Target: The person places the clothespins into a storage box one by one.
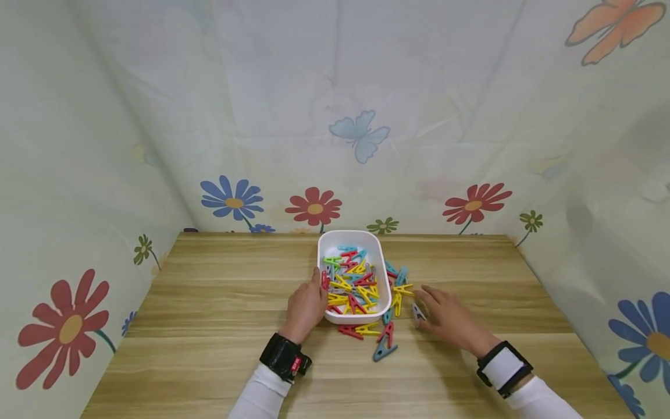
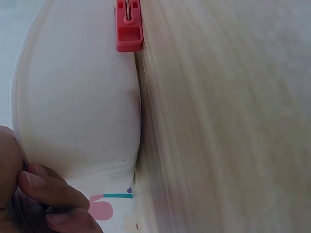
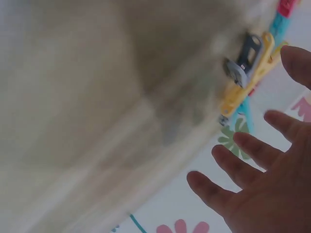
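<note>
A white plastic box (image 1: 388, 302) holding many coloured clothespins (image 1: 342, 283) stands on the wooden table. My left hand (image 1: 305, 305) holds its left side near the front; in the left wrist view the curled fingers (image 2: 56, 191) lie against the outer wall at the rim. To the right of the box, my right hand (image 1: 450, 317) is low over the table beside a grey clothespin (image 1: 418, 313). The right wrist view shows its fingers (image 3: 257, 153) spread, with nothing held. Loose yellow clothespins (image 1: 398, 302) lie between this hand and the box.
Blue clothespins (image 1: 401, 275) lie along the box's right side. In front of it are red, yellow and blue-grey clothespins (image 1: 384, 349). Flower-printed cloth walls (image 1: 262, 105) enclose the table (image 1: 220, 279) at the back and both sides.
</note>
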`<action>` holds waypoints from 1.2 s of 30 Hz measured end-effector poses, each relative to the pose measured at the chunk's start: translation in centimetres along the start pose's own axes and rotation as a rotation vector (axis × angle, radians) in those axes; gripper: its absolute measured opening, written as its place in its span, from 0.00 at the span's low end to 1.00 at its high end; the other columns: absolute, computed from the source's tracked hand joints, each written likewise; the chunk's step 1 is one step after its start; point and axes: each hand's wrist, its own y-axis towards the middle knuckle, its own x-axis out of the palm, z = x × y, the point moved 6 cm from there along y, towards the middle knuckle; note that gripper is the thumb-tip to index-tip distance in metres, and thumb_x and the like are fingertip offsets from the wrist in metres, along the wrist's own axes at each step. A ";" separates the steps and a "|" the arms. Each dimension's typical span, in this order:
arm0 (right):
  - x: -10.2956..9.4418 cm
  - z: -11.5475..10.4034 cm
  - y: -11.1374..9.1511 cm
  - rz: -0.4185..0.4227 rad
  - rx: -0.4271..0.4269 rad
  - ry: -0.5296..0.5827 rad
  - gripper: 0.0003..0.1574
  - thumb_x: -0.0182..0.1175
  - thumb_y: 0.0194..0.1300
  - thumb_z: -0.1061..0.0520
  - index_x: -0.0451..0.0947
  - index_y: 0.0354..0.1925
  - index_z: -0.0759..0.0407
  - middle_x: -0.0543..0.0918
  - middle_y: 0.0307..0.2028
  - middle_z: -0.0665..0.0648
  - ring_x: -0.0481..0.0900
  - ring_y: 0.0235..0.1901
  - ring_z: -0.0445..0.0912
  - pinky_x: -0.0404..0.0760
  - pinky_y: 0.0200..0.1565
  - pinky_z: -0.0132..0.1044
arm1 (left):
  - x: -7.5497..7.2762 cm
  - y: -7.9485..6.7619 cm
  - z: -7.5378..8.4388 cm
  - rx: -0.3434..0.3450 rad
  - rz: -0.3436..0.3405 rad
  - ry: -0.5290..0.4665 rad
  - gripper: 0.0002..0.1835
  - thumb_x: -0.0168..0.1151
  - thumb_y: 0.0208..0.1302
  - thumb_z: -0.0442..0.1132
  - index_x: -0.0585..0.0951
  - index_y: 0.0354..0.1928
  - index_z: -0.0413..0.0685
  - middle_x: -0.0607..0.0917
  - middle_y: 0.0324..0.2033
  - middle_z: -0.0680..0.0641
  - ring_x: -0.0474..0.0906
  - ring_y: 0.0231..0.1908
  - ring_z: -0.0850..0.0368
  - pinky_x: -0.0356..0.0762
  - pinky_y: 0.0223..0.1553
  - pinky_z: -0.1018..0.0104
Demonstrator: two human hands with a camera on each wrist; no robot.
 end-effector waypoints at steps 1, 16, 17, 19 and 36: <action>0.2 0.0 -0.3 -0.001 -0.009 0.002 0.40 0.62 0.58 0.44 0.63 0.64 0.58 0.64 0.61 0.68 0.64 0.56 0.64 0.65 0.52 0.62 | 0.0 0.0 0.0 -0.001 -0.002 0.001 0.29 0.54 0.62 0.38 0.62 0.64 0.34 0.69 0.14 0.50 0.65 0.14 0.58 0.64 0.14 0.61; 1.3 -0.2 -1.1 0.021 -0.008 -0.042 0.25 0.65 0.54 0.55 0.74 0.51 0.56 0.76 0.44 0.55 0.74 0.43 0.49 0.77 0.40 0.49 | 0.0 0.0 0.0 -0.006 -0.008 -0.005 0.29 0.53 0.63 0.39 0.62 0.64 0.35 0.68 0.13 0.51 0.64 0.13 0.58 0.63 0.13 0.62; 1.3 -0.2 -1.1 0.021 -0.004 -0.041 0.23 0.65 0.54 0.56 0.74 0.50 0.55 0.76 0.42 0.54 0.74 0.41 0.47 0.77 0.38 0.47 | 0.0 0.0 0.0 -0.006 -0.008 -0.005 0.29 0.53 0.63 0.39 0.62 0.64 0.35 0.68 0.13 0.51 0.64 0.13 0.58 0.63 0.13 0.62; 1.3 -0.3 -1.1 0.025 0.001 -0.026 0.19 0.63 0.55 0.59 0.75 0.48 0.55 0.77 0.40 0.53 0.76 0.39 0.46 0.77 0.37 0.46 | 0.0 0.0 0.0 -0.006 -0.007 -0.004 0.29 0.53 0.63 0.39 0.62 0.64 0.35 0.68 0.13 0.51 0.65 0.13 0.58 0.63 0.13 0.62; -1.6 -1.1 1.4 0.082 0.015 0.066 0.16 0.60 0.57 0.66 0.75 0.45 0.56 0.78 0.36 0.53 0.76 0.33 0.42 0.78 0.32 0.41 | 0.1 0.0 -0.1 -0.016 -0.018 -0.014 0.29 0.53 0.63 0.39 0.61 0.65 0.35 0.68 0.13 0.51 0.64 0.13 0.58 0.63 0.13 0.62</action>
